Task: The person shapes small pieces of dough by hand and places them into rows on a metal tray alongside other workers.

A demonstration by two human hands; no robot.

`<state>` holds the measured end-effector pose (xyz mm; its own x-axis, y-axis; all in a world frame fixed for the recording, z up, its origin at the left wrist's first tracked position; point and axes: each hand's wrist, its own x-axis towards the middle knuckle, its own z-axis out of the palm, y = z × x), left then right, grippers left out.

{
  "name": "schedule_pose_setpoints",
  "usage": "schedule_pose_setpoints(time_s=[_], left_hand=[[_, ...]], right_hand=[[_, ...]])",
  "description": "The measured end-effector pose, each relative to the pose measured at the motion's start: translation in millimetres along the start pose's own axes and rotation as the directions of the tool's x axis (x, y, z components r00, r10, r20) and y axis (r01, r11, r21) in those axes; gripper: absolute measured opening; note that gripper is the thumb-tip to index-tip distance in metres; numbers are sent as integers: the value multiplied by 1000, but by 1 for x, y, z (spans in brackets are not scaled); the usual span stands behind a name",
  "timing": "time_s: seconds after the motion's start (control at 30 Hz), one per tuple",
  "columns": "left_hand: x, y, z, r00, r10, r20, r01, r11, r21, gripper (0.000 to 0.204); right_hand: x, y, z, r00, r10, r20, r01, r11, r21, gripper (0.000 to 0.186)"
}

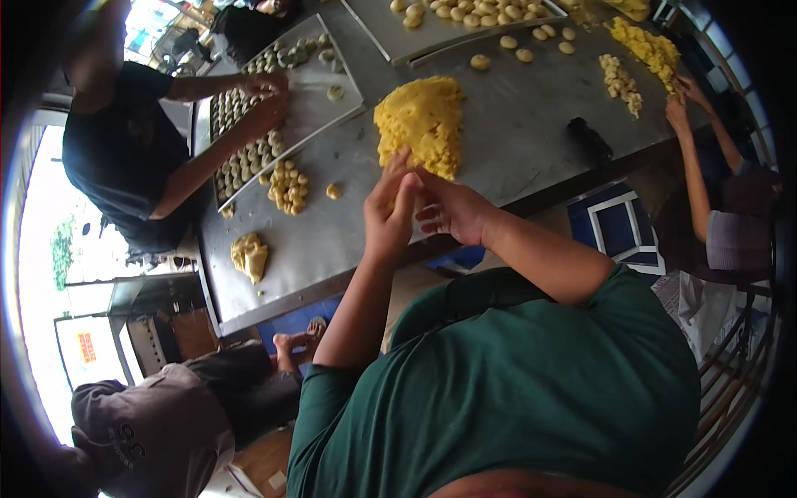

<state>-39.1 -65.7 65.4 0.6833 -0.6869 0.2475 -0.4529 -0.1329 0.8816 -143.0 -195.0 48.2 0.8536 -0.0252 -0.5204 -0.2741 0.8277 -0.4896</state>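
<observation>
Above the near edge of the dull grey metal table (506, 153), the left hand (388, 214) and right hand (455, 209) are brought together, fingers partly curled; I cannot tell whether they enclose anything. The crumbly, matte yellow dough mound (421, 120) lies at twelve o'clock from them, its ragged lower end by the left fingertips. Smooth bare metal opens toward a crumpled black object (589, 141) at two o'clock, and small, rounded yellow balls (287, 187) cluster at nine.
</observation>
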Motion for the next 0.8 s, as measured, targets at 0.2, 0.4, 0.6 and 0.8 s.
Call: schedule_pose_setpoints(time_s=[0.2, 0.4, 0.6, 0.8], left_hand=[[0, -1, -8, 1000, 14, -8, -15, 975, -223, 65], [5, 22, -3, 963, -266, -34, 225, 871, -436, 64], [-4, 5, -5, 991, -131, -34, 104, 899, -425, 69], [-21, -40, -7, 996, -79, -33, 67, 957, -283, 82]], right_hand=[[1, 2, 25, 950, -301, 79, 306, 950, -60, 35], [13, -4, 20, 609, -707, 360, 712, 288, -640, 31], [12, 20, 20, 881, -462, 102, 464, 798, -386, 30], [16, 16, 1, 540, -718, 440, 665, 44, -745, 32]])
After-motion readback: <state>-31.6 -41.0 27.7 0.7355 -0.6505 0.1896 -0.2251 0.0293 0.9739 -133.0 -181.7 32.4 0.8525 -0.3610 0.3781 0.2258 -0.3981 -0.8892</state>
